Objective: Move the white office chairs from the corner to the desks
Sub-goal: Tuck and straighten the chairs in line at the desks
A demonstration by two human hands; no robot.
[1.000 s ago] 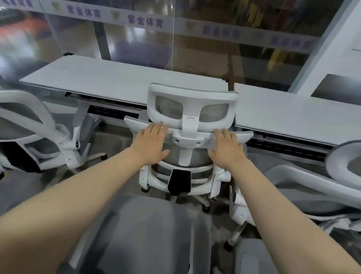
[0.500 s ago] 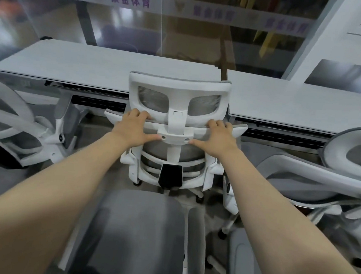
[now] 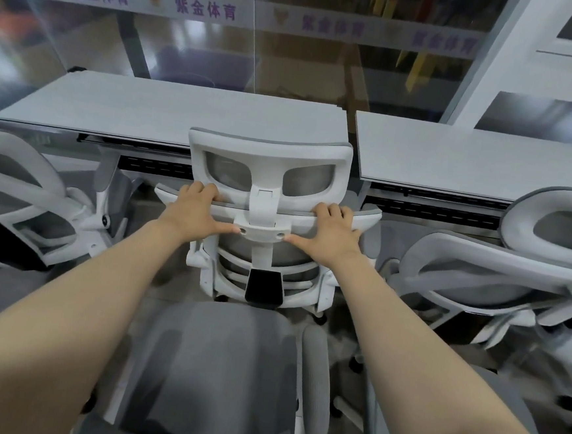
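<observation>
**At the desks: middle chair nearly home**

At far left, one white chair [image 3: 22,203] tilted beside the left desk [image 3: 183,113]. Centre: left hand [image 3: 196,209] and right hand [image 3: 335,231] gripping the middle chair [image 3: 268,167], fingers curled over the backrest rim, thumbs spread below. Further right, another chair [image 3: 513,269] askew; nearer chair seat [image 3: 214,365] unplaced. Versus a second ago: chair closer to the desks, thumbs wider.

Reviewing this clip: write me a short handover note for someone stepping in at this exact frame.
Left hand and right hand both grip the top edge of the middle chair's backrest, fingers curled over it.
That chair faces the left desk, near the gap to the right desk.
More white chairs stand at left, right and nearest the camera.
Left: seat this one, then place the others.
</observation>
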